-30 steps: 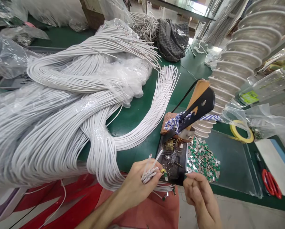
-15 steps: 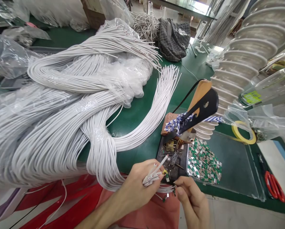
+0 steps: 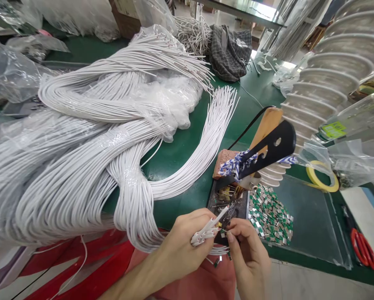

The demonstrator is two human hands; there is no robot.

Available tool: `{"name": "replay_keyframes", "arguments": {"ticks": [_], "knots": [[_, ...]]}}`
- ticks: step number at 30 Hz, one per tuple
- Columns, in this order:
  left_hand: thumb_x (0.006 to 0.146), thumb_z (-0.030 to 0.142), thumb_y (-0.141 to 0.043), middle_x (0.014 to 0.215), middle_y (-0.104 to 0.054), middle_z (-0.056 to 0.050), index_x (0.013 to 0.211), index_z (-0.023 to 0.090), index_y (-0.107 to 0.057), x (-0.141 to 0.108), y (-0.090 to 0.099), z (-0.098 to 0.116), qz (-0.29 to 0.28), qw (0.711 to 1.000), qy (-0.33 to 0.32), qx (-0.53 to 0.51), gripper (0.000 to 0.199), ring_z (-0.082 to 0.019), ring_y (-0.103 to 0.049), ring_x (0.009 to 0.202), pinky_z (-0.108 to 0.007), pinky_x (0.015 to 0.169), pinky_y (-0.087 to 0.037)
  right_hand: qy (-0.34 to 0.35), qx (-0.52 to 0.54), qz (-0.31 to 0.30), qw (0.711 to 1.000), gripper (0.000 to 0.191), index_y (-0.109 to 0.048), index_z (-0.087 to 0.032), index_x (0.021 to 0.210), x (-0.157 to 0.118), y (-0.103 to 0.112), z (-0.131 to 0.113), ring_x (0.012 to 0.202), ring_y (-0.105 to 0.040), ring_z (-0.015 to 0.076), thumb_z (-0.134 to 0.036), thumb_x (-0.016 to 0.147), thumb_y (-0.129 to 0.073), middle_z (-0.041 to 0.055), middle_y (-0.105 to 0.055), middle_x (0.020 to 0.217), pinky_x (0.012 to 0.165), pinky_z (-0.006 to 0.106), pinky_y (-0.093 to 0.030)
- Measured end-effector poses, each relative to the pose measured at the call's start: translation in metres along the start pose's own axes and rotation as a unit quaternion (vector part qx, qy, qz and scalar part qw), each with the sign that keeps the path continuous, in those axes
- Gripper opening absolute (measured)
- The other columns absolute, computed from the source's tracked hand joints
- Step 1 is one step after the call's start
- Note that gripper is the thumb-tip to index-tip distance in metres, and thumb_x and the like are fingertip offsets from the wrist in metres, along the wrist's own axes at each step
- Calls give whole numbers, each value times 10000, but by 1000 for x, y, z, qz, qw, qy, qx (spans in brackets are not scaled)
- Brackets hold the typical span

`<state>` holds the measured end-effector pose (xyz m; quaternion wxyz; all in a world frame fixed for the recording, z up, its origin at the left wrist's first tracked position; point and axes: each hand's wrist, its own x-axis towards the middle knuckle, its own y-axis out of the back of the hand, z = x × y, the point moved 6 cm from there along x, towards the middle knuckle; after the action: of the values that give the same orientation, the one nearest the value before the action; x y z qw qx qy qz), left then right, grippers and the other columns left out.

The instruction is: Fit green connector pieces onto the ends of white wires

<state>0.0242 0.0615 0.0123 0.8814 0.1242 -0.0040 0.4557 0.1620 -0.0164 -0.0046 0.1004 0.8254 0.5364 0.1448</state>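
My left hand (image 3: 189, 243) is closed around a bundle of white cables (image 3: 205, 233), whose cut ends poke out above the fist. Close beside it, my right hand (image 3: 247, 254) is pinched, thumb against fingers. A small green-and-silver circuit board (image 3: 222, 234) shows at the meeting of both hands' fingertips; what exactly the right fingers grip is too small to make out. Below the hands, more white cable ends hang with another small board (image 3: 217, 261) on one. Just beyond sits a dark tray (image 3: 212, 204) with a soldering stand and small metal parts.
Large bundles of white cable (image 3: 80, 175) cover the left of the green table (image 3: 180, 212). A pile of small circuit boards (image 3: 269, 212) lies right of the tray. A ribbed clear hose (image 3: 327, 71) comes down at right, near yellow tape (image 3: 313, 179) and red-handled scissors (image 3: 363, 250).
My right hand has moved up and left, from the lower cable ends to the fingertips of my left hand. My left hand keeps its cable bundle, and the view has shifted slightly.
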Motion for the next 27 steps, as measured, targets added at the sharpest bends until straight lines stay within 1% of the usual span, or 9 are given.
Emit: {"name": "replay_keyframes", "arguments": {"ticks": [2,4,8,11,15,19,22,27], "knots": [[885,74,-501,782,-618,-16,701,177,-557,1,0,0,4,1000,-1,-5,218,-124,-589,684,-207,643,-475,-23,16,18,999,122,-622,-203,804,-2,2,3,865,-644,186,-240,919,-601,79,-653,936,758,270,-554],[880,66,-504,791,-623,-12,715,178,-566,1,0,1,3,1000,-4,-12,209,-120,-594,692,-199,649,-476,-31,36,19,999,115,-635,-204,805,-3,2,4,851,-655,177,-237,914,-615,75,-666,941,759,261,-556],[879,63,-509,805,-618,-4,731,181,-569,2,0,1,3,1000,6,-12,198,-115,-592,698,-191,648,-471,-11,68,-13,998,90,-658,-205,828,0,0,2,850,-680,170,-186,908,-620,69,-693,934,740,240,-568],[884,69,-508,796,-614,-3,727,180,-565,3,0,3,4,1000,4,-11,201,-116,-589,698,-196,659,-474,-5,80,-2,997,100,-650,-209,835,2,2,1,858,-685,166,-154,908,-607,67,-697,938,747,243,-576],[889,57,-505,814,-628,-1,739,182,-567,3,0,4,7,1000,3,-5,204,-115,-588,709,-201,681,-475,8,73,1,997,124,-645,-212,830,4,-1,-6,844,-688,161,-108,887,-609,59,-698,920,731,232,-578],[882,67,-501,789,-618,-4,732,178,-563,2,1,5,17,1000,2,-8,197,-115,-578,677,-201,638,-468,31,57,18,998,144,-645,-210,829,5,-1,-12,838,-684,157,-71,857,-620,50,-691,897,726,222,-572],[886,84,-502,779,-617,-11,711,177,-555,2,0,4,19,1000,3,-11,205,-125,-585,685,-214,653,-473,46,45,16,998,166,-640,-212,850,4,-1,-11,857,-678,153,-47,849,-619,50,-687,912,735,217,-570],[903,130,-504,789,-618,-20,725,184,-553,-1,-2,-7,16,999,39,-15,193,-140,-572,683,-230,627,-449,43,31,3,999,153,-631,-201,843,-1,-1,-3,869,-678,168,-53,863,-599,72,-679,924,733,233,-572]]}}
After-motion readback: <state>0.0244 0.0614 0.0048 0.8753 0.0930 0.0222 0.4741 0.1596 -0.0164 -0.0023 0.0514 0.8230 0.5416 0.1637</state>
